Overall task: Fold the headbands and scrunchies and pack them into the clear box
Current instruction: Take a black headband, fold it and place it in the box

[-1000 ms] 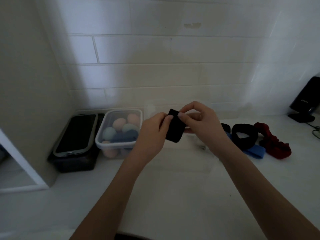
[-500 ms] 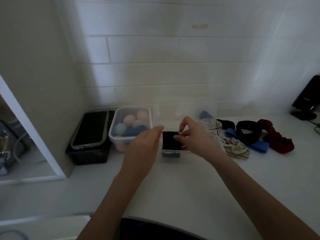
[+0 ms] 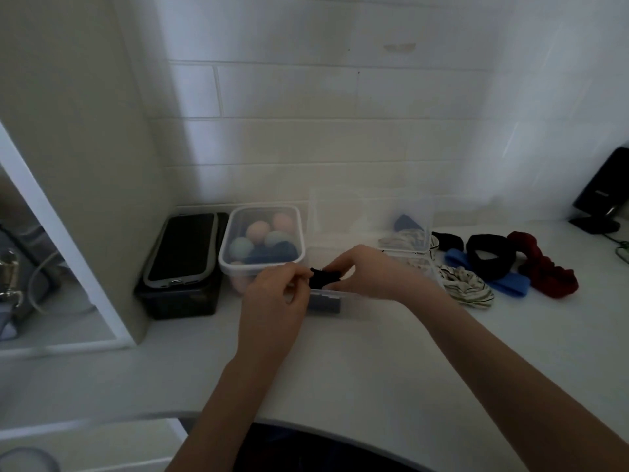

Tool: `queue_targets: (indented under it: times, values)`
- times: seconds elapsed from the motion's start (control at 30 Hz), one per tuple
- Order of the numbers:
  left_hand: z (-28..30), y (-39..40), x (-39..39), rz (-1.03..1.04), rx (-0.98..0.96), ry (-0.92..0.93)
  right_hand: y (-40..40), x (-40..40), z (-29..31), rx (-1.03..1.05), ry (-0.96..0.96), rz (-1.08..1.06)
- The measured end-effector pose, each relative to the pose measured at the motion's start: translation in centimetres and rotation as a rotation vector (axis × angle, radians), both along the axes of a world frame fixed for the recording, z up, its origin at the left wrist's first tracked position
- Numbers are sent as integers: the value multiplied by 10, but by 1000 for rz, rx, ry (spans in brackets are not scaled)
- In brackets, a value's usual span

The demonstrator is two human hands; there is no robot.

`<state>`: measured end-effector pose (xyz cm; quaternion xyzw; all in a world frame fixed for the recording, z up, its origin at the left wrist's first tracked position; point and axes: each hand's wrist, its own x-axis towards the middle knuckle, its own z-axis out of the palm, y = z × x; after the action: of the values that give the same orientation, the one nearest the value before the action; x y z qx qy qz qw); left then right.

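Two bare forearms come up from the bottom edge of the head view, each ending in a bare hand: the left hand (image 3: 272, 303) and the right hand (image 3: 366, 272). No sleeve, cuff, watch, bracelet or ring shows on either arm from the picture's lower border to the wrist. The nails cannot be made out in the dim, soft picture. Between the two forearms at the bottom edge lies a dark garment (image 3: 306, 451), near black, with no visible print, seam or fastening; its exact kind cannot be told.
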<state>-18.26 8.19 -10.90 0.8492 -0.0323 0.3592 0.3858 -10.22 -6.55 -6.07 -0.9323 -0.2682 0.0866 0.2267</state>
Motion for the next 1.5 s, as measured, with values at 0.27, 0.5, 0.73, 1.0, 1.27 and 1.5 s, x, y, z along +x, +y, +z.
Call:
queue_targets:
  times: [0.27, 0.5, 0.73, 1.0, 1.27, 1.5]
  values:
    - [2, -2, -2, -4, 7, -6, 17, 0, 8, -293, -181, 97]
    - [2, -2, -1, 1, 20, -30, 21, 2, 11, -365, -127, 154]
    - [1, -3, -1, 3, 33, -46, 22, 3, 10, -567, -283, 136]
    - [0, -3, -1, 0, 18, -28, 8, 1, 16, -404, -144, 115]
    - [-1, -4, -2, -1, -8, -30, -41, -8, 9, 292, -383, -160]
    - [2, -9, -5, -16, 52, -42, -64, -17, -3, 344, -394, -94]
